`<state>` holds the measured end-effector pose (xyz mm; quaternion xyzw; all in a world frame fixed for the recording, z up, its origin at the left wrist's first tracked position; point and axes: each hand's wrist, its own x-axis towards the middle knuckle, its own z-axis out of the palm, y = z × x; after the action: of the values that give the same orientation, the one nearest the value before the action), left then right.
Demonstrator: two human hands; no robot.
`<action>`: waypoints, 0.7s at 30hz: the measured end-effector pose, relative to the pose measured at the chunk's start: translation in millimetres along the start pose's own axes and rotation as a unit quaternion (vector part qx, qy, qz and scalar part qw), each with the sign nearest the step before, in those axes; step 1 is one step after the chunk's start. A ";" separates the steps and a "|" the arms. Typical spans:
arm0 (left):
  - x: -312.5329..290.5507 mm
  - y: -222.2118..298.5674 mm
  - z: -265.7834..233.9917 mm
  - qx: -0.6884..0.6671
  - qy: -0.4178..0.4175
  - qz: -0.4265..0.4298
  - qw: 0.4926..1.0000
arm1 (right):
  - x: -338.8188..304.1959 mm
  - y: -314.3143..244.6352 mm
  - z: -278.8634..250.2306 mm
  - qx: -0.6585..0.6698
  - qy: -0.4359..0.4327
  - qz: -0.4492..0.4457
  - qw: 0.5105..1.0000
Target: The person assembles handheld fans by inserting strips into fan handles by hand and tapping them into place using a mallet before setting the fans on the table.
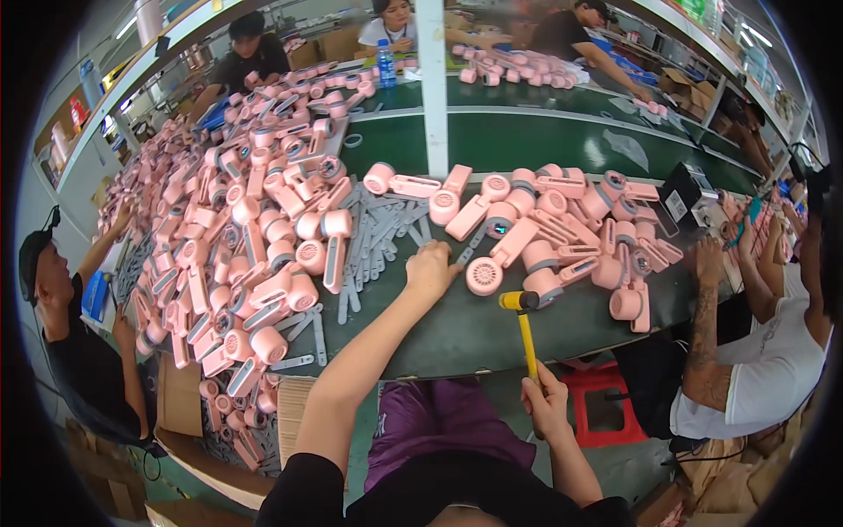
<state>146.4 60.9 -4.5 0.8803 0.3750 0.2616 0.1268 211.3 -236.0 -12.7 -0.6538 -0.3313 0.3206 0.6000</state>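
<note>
My right hand [548, 406] is wrapped round the yellow handle of a small hammer [528, 338]. Its black and yellow head is raised over the table's near edge, close to a pink handheld fan [485, 275]. Over the dark green tabletop [421, 338], my left hand [432, 272] has curled fingers, with a flat grey plastic strip [471, 246] sticking out at the thumb. The fingertips are partly hidden. Several more grey strips [373, 230] lie loose just beyond that hand. To its right is a group of pink fans [562, 230], some with round grilles showing.
A big heap of pink fans [255, 220] covers the table's left side, above an open carton [180, 400] holding more. A white post [433, 88] rises at the far edge. Co-workers sit left, right and across. A red stool [606, 408] stands right of my legs.
</note>
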 end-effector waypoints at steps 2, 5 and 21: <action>7.4 -1.2 6.6 -0.016 -0.094 -0.057 0.994 | 1.0 1.8 -8.0 0.012 0.009 0.002 1.000; 9.9 -8.2 10.3 -0.022 -0.028 -0.063 0.997 | -1.0 4.8 -16.1 0.026 0.023 -0.009 0.999; 54.9 101.6 -3.2 0.028 -0.163 0.009 0.986 | -17.9 11.1 -30.1 0.031 0.027 -0.017 0.999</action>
<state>236.9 31.2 60.8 0.9176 0.3490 0.1048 0.1589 226.1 -268.5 -21.1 -0.6377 -0.3156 0.3029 0.6341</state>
